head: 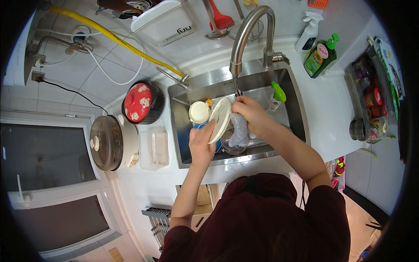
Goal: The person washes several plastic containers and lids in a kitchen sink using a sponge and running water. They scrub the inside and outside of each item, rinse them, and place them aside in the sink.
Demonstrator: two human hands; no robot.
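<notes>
My left hand (201, 144) grips a round lid (220, 121) with a cream rim and a translucent middle, tilted over the sink (183, 131). My right hand (252, 113) is closed on a grey mesh dishcloth (239, 134), which hangs down beside the lid. Just above the right hand is the spout of a steel faucet (236, 67); I cannot tell whether the strand beneath it is water or hose. Below the cloth lies a clear round container (233, 147). A cream round cup or lid (199, 112) and a blue item, partly hidden, are behind my left hand.
In the sink's right part stands a bottle with a green spray head (278, 92). A red-lidded pot (139, 101), an electric cooker (113, 142) and a clear plastic box (154, 149) stand left. Right are a green soap bottle (320, 59) and a white spray bottle (307, 34).
</notes>
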